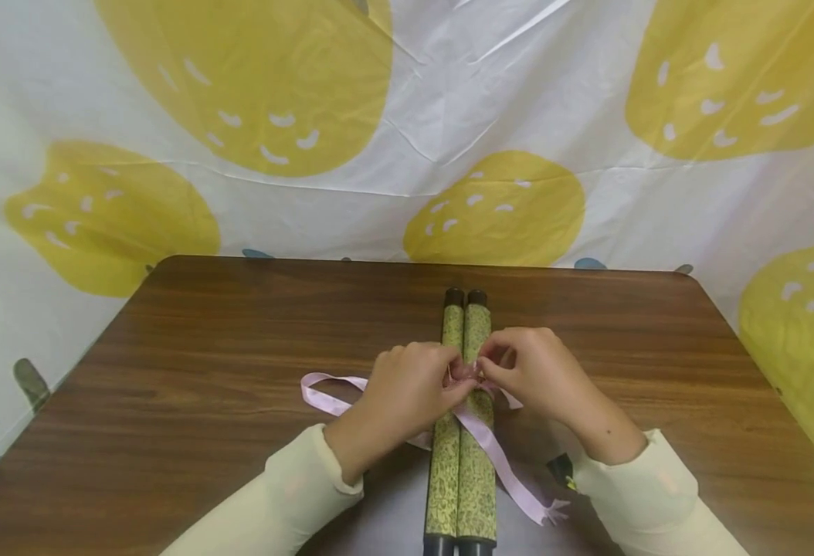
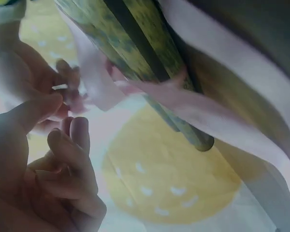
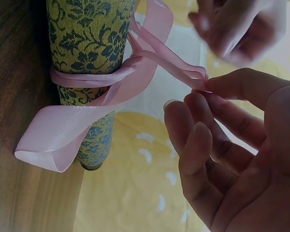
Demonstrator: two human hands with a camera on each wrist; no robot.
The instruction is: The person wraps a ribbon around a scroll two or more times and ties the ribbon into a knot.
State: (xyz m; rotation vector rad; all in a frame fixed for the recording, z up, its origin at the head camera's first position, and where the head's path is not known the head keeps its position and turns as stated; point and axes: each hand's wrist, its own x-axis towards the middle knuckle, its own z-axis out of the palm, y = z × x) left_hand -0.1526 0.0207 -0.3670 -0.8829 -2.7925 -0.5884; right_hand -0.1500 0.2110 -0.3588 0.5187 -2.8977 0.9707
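Note:
Two floral-patterned green-gold scrolls [image 1: 477, 463] with dark ends lie side by side, pointing away from me. A pink ribbon [image 1: 490, 448] wraps round them at mid-length, with a frayed tail toward the near right and a loop out left. My right hand [image 1: 539, 371] pinches a narrow fold of ribbon [image 3: 176, 72] between thumb and forefinger, the other fingers loosely bent. My left hand [image 1: 410, 386] is close by over the scrolls, thumb near the right fingertips; it is blurred in the right wrist view, and I cannot tell whether it holds ribbon.
The scrolls lie on a dark wood-grain table [image 1: 240, 347]. A small dark object [image 1: 561, 469] lies beside the right sleeve. Behind the table's far edge hangs a white cloth printed with yellow lemons [image 1: 442, 100].

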